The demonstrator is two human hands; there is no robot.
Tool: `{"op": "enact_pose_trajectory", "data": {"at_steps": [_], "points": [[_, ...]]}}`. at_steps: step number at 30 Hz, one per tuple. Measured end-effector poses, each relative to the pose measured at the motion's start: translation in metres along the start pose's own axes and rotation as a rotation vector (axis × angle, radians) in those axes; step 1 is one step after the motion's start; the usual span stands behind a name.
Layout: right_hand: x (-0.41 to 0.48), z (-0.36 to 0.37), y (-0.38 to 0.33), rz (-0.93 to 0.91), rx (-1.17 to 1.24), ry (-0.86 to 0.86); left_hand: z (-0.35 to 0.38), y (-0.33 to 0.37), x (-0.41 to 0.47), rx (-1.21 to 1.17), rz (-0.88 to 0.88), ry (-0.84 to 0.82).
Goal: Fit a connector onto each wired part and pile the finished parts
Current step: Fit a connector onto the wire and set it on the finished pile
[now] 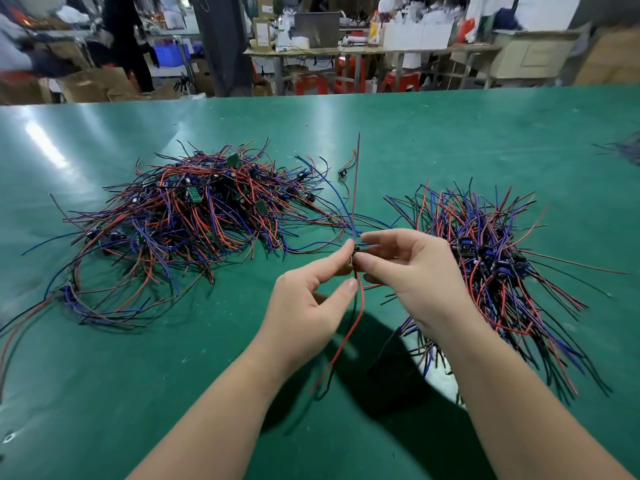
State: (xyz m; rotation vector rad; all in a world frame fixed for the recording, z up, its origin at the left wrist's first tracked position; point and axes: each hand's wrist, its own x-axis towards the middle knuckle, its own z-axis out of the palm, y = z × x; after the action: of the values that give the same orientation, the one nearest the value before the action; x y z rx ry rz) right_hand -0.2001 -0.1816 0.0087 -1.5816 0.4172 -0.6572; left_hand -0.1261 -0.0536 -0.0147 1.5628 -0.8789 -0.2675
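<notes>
1. The right hand is pinching the small dark body of a wired part between thumb and forefinger, a narrow grip closing on it. The part is hanging in the air above the green worktop, between the two heaps.
2. The left hand is touching the same body with its forefinger tip, its thumb lying just beside the red lead. I cannot tell whether that grip is actually pinching.
3. The part's long axis is running roughly upright in the view. Red and black leads are trailing down toward the person, while red and blue leads are rising away.
4. The connector is too small to make out, so it may be going on skewed, and pressing off-axis could be bending a contact.
5. The rising leads are crossing the fringe of the left heap, so pulling risks snagging neighbours.
6. The right heap is lying just beside the right wrist, and a forearm sweep could be scattering it.
</notes>
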Motion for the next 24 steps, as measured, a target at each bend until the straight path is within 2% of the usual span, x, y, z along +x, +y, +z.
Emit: {"op": "enact_pose_trajectory", "data": {"at_steps": [3, 6, 8, 10, 12, 14, 16, 18, 22, 24], "points": [[0.002, -0.002, -0.002, 0.011, 0.104, 0.043, -0.001, -0.001, -0.002, -0.011, 0.058, -0.039], [0.004, -0.01, -0.007, -0.048, 0.0, 0.177, -0.006, -0.002, 0.002, 0.048, 0.036, 0.038], [0.007, -0.027, -0.012, -0.136, -0.239, 0.368, -0.018, -0.006, 0.01, 0.212, 0.01, 0.199], [0.009, -0.05, -0.018, -0.188, -0.563, 0.539, -0.038, -0.015, 0.019, 0.539, -0.085, 0.34], [0.011, -0.069, -0.019, -0.089, -0.831, 0.605, -0.056, -0.024, 0.024, 0.837, -0.271, 0.363], [0.012, -0.077, -0.018, 0.081, -1.007, 0.571, -0.065, -0.03, 0.024, 0.993, -0.455, 0.325], [0.012, -0.074, -0.018, 0.126, -1.036, 0.531, -0.068, -0.034, 0.023, 1.055, -0.538, 0.295], [0.011, -0.067, -0.019, 0.055, -1.002, 0.505, -0.071, -0.035, 0.023, 1.043, -0.51, 0.332], [0.008, -0.047, -0.016, -0.074, -0.92, 0.378, -0.083, -0.035, 0.025, 0.856, -0.287, 0.5], [0.008, -0.04, -0.013, -0.124, -0.902, 0.328, -0.09, -0.037, 0.026, 0.809, -0.271, 0.53]]}}
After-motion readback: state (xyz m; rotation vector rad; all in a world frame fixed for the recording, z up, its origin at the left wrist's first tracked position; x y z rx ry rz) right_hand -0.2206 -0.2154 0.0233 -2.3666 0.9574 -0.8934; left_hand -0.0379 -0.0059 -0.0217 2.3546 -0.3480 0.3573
